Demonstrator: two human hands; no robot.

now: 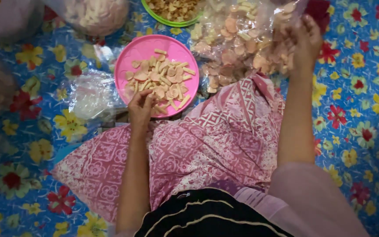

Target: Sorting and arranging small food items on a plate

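A pink round plate [148, 47] lies on the flowered mat ahead of my knees, holding several pale crackers [165, 79] in disc and stick shapes. My left hand [140, 107] rests at the plate's near edge, fingers curled around a few crackers. My right hand [305, 41] reaches forward to the far right and grips the clear plastic bag [237, 44] full of the same crackers. Whether it holds the bag's edge or crackers inside is hard to tell.
A green plate [172, 11] of darker snack pieces sits at the top. More clear bags [95, 15] of crackers lie at the top left, and an empty crumpled bag [91, 94] lies left of the pink plate. My pink patterned skirt [207, 145] covers the middle.
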